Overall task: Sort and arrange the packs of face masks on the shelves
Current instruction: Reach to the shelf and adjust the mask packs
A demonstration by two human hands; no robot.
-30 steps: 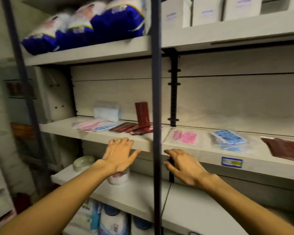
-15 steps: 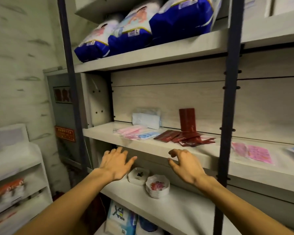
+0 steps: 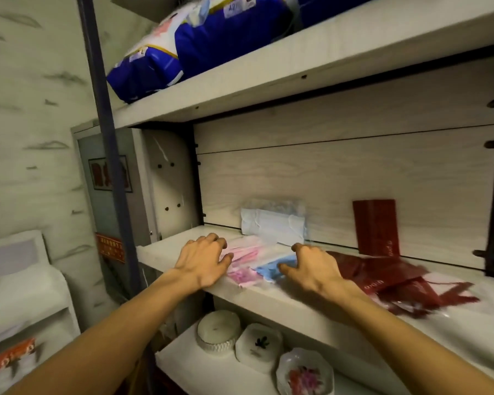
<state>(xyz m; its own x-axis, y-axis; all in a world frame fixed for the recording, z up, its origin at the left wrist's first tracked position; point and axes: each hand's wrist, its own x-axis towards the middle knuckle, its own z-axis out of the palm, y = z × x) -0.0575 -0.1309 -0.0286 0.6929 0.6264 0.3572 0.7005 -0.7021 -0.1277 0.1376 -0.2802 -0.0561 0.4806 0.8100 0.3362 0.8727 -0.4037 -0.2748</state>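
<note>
From the head camera, both hands are on the middle shelf (image 3: 166, 253), and the loose mask packs lie spread between and beside them. The left hand (image 3: 203, 260) rests with its fingers bent over the left edge of the pink packs (image 3: 244, 259); whether it pinches one or only touches is not clear. The right hand (image 3: 311, 266) has curled fingers down on the blue pack (image 3: 271, 267), which lies just under its fingertips and touches the pink ones; again a true grasp cannot be told through the blur. Past the right hand's wrist, to its outer side, the dark red packs (image 3: 388, 277) sprawl in a loose overlapping fan. Behind the hands, one pale blue pack (image 3: 274, 223) leans upright against the back panel (image 3: 354, 178), and one red pack (image 3: 375, 226) stands upright farther to the right. As a judgement, the sorting is barely begun: two packs stand in place and the flat ones remain mixed and unstacked. Counts: one blue flat pack, two or perhaps three pink, and several red, too overlapped to number. Above the hands sit two large blue bags (image 3: 188, 44), a third partly cut off; below them are three small bowls (image 3: 254, 346).
</note>
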